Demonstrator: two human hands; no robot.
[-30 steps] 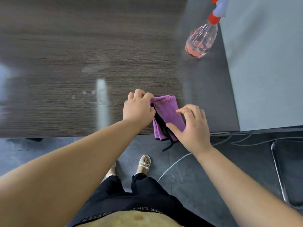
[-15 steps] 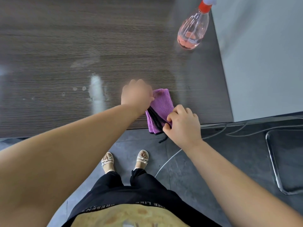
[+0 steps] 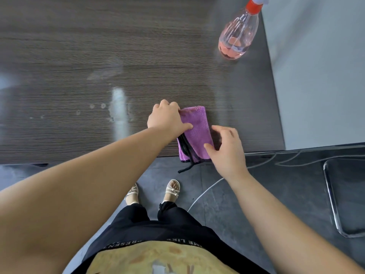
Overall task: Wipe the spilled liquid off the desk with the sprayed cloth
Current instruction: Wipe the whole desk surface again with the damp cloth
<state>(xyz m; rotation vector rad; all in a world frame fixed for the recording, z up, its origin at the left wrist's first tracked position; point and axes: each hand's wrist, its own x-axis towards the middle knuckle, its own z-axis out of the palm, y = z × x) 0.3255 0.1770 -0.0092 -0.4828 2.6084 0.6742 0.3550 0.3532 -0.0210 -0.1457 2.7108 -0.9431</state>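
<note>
Your left hand (image 3: 167,120) grips the purple cloth (image 3: 197,133), thumb on top, fingertips hidden. Your right hand (image 3: 228,150) is spread, thumb touching it. The spray bottle (image 3: 238,39) top is cut off.

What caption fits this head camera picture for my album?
Left hand grips a purple cloth on the desk, right hand touching it, beside spilled liquid.

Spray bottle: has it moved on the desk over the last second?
No. The spray bottle stands just as close to the right edge of the desk as before; only the head camera has shifted.
</note>
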